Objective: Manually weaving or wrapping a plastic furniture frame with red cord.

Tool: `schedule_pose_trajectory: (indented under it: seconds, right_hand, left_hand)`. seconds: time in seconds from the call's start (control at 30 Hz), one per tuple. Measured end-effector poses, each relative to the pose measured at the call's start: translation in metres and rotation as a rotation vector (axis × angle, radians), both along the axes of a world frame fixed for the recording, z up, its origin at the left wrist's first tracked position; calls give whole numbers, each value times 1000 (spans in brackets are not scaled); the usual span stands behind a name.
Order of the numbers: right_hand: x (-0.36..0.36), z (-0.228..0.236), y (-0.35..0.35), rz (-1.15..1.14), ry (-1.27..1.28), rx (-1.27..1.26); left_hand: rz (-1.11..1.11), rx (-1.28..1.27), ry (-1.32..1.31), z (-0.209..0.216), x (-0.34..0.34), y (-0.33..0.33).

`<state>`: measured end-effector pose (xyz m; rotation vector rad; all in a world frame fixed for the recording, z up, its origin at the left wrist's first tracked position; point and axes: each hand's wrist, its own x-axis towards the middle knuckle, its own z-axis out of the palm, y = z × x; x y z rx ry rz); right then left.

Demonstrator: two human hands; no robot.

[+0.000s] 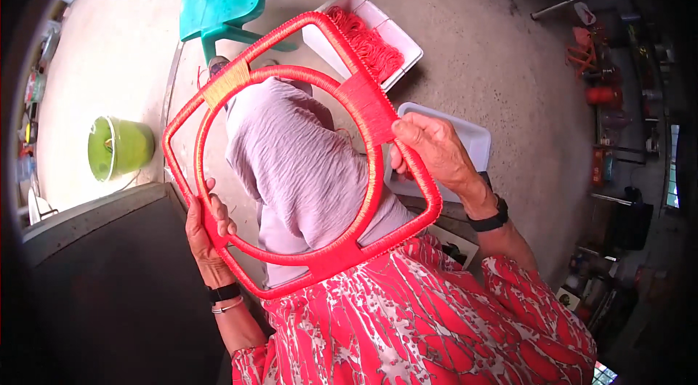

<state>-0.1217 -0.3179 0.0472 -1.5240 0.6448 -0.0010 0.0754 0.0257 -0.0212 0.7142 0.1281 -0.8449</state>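
A frame wrapped in red cord (pixel 342 30), a rounded square with a ring inside it, is held up over my lap. Wrapped bands join ring and square; the one at the upper left is yellow-orange, the others red. My left hand (pixel 209 223) grips the frame's left side near its lower corner, fingers curled round the bar. On the right side, my right hand (pixel 436 149) pinches the outer bar beside a wide red band, thumb on top. Through the ring my crossed legs in pale grey trousers (pixel 302 167) show.
Ahead stands a white bin (pixel 396 39) with red cord bundles (pixel 367 43). A second white tray (pixel 472 139) lies partly behind my right hand. A green plastic chair (pixel 225 0) is at the upper left, a lime bucket (pixel 120 146) at left. A dark panel (pixel 123 276) sits beside my left arm.
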Motion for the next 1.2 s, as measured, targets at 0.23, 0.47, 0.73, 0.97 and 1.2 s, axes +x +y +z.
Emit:
schedule_pose_trajectory:
  seconds: [0.23, 0.47, 0.73, 0.97, 1.2]
  right_hand:
    - [19, 3, -8, 70, 31, 12]
    - [9, -1, 0, 14, 22, -1]
    - [-2, 6, 6, -66, 33, 230]
    - [-34, -1, 14, -237, -27, 311]
    - [-42, 9, 10, -303, -70, 340]
  left_hand:
    - [38, 48, 11, 3, -1, 0]
    - [-4, -35, 12, 2, 0, -1]
    - [-16, -39, -36, 17, -1, -3]
    - [-77, -102, -147, 30, -4, -21]
    - [-55, -168, -99, 36, -9, -28]
